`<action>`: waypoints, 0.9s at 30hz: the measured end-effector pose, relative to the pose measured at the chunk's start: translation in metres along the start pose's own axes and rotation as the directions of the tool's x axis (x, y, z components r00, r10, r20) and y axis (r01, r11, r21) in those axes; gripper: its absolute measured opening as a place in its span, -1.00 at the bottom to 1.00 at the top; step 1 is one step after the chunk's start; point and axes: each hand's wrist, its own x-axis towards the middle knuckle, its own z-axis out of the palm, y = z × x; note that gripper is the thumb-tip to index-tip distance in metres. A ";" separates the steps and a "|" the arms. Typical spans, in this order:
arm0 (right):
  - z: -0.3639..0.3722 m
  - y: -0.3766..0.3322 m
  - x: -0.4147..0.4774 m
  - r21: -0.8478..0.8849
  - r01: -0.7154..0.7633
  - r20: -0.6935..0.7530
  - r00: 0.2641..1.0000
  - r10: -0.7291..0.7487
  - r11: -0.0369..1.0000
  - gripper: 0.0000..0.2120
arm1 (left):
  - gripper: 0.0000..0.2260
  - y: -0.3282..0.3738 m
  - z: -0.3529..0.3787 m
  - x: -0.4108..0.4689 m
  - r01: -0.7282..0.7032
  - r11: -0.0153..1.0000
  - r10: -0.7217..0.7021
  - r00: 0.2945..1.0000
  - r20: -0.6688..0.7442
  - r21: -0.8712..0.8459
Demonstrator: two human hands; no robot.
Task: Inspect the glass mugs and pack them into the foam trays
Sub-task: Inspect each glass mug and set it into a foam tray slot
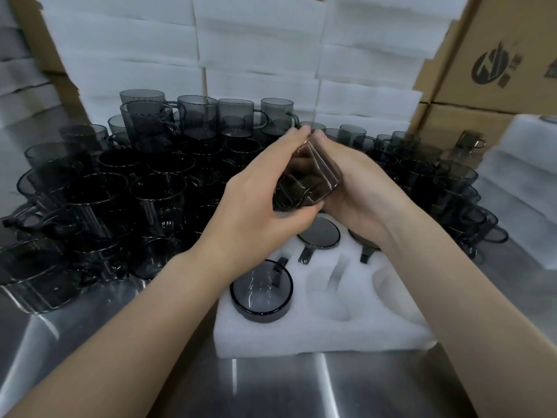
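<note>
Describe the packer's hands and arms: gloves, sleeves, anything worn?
No gloves: the left hand and right hand are both bare. The left forearm and right forearm are bare too, with no sleeve in frame as far as the bottom edge. No watch, band or bracelet at either wrist, and no rings on the fingers that show.

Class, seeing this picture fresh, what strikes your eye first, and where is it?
The left hand and right hand grip a smoky glass mug at the centre. Dark mugs crowd the table behind and leftward. Below lies a white foam tray, partly filled.
</note>
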 end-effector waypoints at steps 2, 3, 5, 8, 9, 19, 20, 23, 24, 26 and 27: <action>0.000 0.000 -0.002 0.061 -0.118 0.141 0.984 0.108 0.991 -0.57 | -0.33 0.000 -0.001 0.001 -0.002 1.000 0.003 1.000 0.008 -0.027; -0.001 0.000 -0.002 0.053 -0.150 0.189 0.972 0.137 0.987 -0.54 | -0.30 -0.001 -0.001 0.002 0.001 0.999 0.000 1.000 0.005 -0.039; -0.004 0.002 -0.003 -0.027 -0.140 0.201 0.969 0.143 0.990 -0.52 | -0.28 -0.002 -0.002 0.003 0.024 0.999 -0.024 1.000 -0.003 -0.026; -0.003 0.004 -0.003 -0.117 -0.045 0.109 0.992 0.058 0.992 -0.56 | -0.26 -0.005 -0.002 0.003 0.095 0.995 -0.095 0.995 0.016 0.028; -0.002 0.005 -0.002 -0.125 -0.013 0.075 0.997 0.023 0.992 -0.58 | -0.24 -0.005 -0.002 0.002 0.118 0.992 -0.119 0.993 0.019 0.044; -0.009 0.007 0.002 -0.105 0.053 -0.034 0.998 -0.056 0.993 -0.73 | -0.32 -0.003 -0.004 0.001 -0.086 0.990 0.078 0.994 0.079 0.111; -0.010 0.006 0.001 -0.089 0.043 -0.020 0.999 -0.045 0.995 -0.74 | -0.34 -0.002 -0.004 0.001 -0.118 0.988 0.108 0.989 0.101 0.099; -0.010 0.005 0.002 0.000 -0.058 0.053 0.997 0.058 0.998 -0.76 | -0.41 0.000 -0.004 0.001 -0.176 0.984 0.170 0.977 0.131 0.033; -0.010 0.005 0.002 0.034 -0.109 0.092 0.990 0.106 0.993 -0.75 | -0.42 0.001 -0.004 0.001 -0.187 0.982 0.184 0.975 0.127 0.015; -0.009 0.003 0.001 0.080 -0.223 0.192 0.960 0.205 0.972 -0.66 | -0.42 0.003 -0.003 0.002 -0.196 0.980 0.197 0.974 0.111 -0.014; -0.009 0.002 -0.001 0.089 -0.271 0.238 0.940 0.243 0.959 -0.62 | -0.41 0.004 -0.003 0.002 -0.199 0.980 0.201 0.974 0.103 -0.025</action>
